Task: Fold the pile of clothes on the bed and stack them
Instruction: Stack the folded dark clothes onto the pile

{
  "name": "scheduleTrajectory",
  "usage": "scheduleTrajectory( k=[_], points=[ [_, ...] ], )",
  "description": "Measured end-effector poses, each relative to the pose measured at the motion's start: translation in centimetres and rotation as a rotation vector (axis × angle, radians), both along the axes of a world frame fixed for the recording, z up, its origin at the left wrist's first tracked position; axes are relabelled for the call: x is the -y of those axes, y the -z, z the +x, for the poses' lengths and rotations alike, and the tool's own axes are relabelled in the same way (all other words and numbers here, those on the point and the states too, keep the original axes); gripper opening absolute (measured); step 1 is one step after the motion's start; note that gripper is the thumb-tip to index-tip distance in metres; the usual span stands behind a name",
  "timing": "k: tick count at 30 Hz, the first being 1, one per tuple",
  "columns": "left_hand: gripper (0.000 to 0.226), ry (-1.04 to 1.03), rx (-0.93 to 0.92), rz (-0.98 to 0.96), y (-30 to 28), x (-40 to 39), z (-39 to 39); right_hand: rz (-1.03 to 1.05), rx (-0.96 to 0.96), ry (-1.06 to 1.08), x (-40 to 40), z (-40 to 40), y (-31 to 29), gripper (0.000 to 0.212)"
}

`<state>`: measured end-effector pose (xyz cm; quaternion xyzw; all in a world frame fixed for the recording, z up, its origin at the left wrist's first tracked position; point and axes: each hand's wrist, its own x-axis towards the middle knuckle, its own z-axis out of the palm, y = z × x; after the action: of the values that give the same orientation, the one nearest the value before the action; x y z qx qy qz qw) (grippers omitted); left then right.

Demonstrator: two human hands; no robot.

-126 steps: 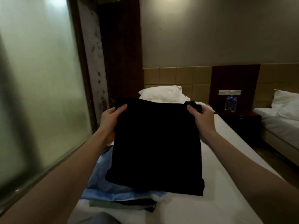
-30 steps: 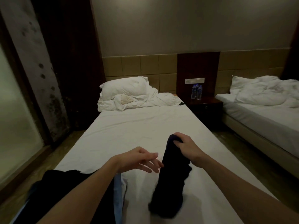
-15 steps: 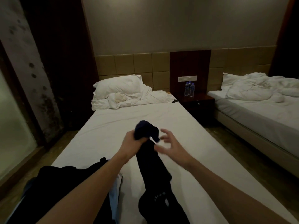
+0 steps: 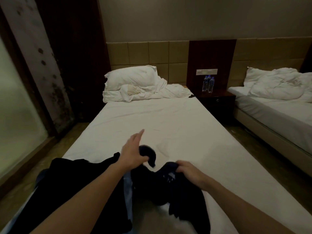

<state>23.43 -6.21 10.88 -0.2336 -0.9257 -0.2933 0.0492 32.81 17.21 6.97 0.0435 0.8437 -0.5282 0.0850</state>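
A white-sheeted bed point(image 4: 168, 122) fills the middle of the frame, with a dark pile of clothes point(image 4: 70, 191) at lower left. At lower centre lies a dark navy garment point(image 4: 168, 188): the left hand point(image 4: 132, 153) pinches one end with forefinger extended, and the right hand point(image 4: 189, 171) curls its fingers round a bunched part.

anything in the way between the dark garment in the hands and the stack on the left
Nothing visible does. The left hand and right hand both grip the dark garment, which lies right beside the stack on the bed. Only the left forearm crosses over the stack's edge.
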Motion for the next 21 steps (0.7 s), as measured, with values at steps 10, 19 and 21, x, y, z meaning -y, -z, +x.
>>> scheduleTrajectory(
  k=[10,19,21],
  points=[
    [0.027,0.279,-0.083,0.365,-3.0,-3.4,0.5,-0.224,-0.092,-0.080,0.4,-2.4,-9.0,0.072],
    [0.068,-0.153,0.194,0.703,-5.6,-0.8,0.1,-0.379,-0.170,0.018,3.5,-2.4,-5.4,0.029],
    [0.042,-0.183,0.129,0.609,-5.6,0.1,-0.2,-0.483,-0.223,0.198,3.5,-2.4,-7.4,0.031]
  ],
)
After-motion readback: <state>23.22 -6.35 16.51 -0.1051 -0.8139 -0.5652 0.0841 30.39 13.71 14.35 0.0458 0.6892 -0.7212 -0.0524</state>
